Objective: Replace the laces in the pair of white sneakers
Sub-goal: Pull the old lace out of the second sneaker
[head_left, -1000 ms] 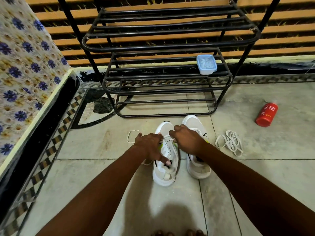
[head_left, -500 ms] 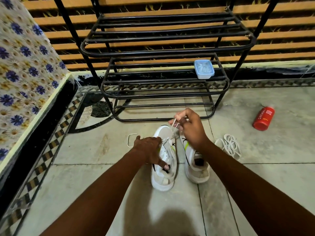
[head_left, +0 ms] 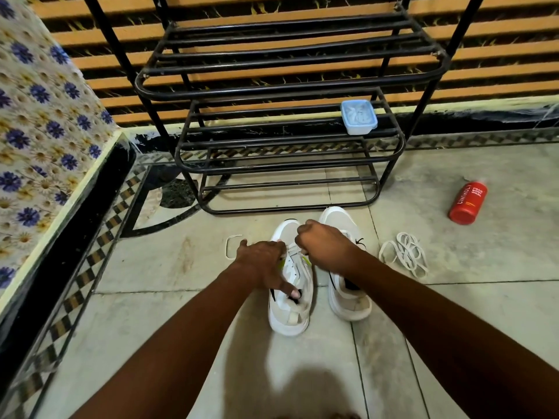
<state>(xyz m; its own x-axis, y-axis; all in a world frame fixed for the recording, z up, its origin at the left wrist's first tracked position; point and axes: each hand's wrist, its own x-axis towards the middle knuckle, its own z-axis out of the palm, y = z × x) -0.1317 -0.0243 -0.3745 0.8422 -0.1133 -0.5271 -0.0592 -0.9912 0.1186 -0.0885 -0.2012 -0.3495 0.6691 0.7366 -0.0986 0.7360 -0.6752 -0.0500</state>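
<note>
From the head view we are mid-lacing the left sneaker [head_left: 290,285] at 6 o'clock on the floor, left hand [head_left: 261,261] gripping its collar, right hand [head_left: 322,243] pinching the lace, the right sneaker [head_left: 348,267] unlaced, spare laces [head_left: 403,255] at 3 o'clock, rack [head_left: 287,140] close at 12.

dim indoor light, soft shadows, edges bowed
</note>
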